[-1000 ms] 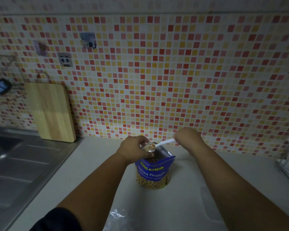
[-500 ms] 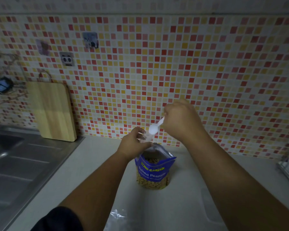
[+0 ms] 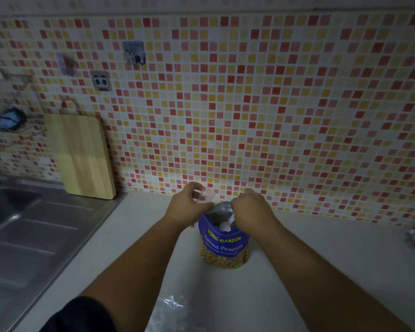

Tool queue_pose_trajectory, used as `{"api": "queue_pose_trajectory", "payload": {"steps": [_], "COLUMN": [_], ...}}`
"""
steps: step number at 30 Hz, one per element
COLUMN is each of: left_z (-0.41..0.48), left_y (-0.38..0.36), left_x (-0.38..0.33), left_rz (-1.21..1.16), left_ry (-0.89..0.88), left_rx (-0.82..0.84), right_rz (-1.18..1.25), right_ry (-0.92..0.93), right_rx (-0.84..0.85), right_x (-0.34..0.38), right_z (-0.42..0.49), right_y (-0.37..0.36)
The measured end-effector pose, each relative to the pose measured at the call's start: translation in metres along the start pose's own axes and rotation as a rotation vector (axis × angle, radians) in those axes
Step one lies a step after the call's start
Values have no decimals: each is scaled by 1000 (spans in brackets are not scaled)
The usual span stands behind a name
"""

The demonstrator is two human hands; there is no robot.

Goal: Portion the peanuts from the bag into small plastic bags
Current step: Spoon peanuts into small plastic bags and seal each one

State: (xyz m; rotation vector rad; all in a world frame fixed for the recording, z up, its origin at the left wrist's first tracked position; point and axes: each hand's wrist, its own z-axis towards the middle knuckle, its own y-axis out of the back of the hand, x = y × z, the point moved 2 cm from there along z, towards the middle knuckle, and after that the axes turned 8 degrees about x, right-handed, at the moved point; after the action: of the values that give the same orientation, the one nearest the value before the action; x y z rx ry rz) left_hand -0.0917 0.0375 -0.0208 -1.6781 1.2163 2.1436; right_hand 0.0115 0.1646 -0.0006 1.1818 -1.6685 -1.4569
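The right hand (image 3: 249, 208) grips a spoon (image 3: 226, 225) dipped steeply into the peanut bag (image 3: 223, 248), with the small bag (image 3: 207, 195), pinched by the left hand (image 3: 186, 208), at ten o'clock of the spoon.

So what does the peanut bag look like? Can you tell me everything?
The peanut bag is a blue pouch with yellow and white lettering and a clear bottom part showing peanuts. It stands upright and open on the pale counter near the tiled wall. A white spoon, held by the right hand, dips into its mouth.
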Motion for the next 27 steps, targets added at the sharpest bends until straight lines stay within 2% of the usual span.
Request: {"api": "queue_pose_trajectory", "payload": {"steps": [7, 18, 23, 27], "left_z": [-5, -2, -2, -1], "left_y": [-4, -8, -8, -6], "left_x": [7, 12, 11, 9], "left_rz": [31, 52, 48, 49], "left_ry": [39, 42, 36, 37], "left_rx": [58, 67, 75, 72], "right_rz": [204, 261, 551, 658], "right_ry": [-228, -270, -392, -338], "right_rx": [107, 91, 144, 119], "right_x": [0, -2, -19, -39], "right_z": [14, 17, 25, 26], "right_y": [-9, -21, -24, -25]}}
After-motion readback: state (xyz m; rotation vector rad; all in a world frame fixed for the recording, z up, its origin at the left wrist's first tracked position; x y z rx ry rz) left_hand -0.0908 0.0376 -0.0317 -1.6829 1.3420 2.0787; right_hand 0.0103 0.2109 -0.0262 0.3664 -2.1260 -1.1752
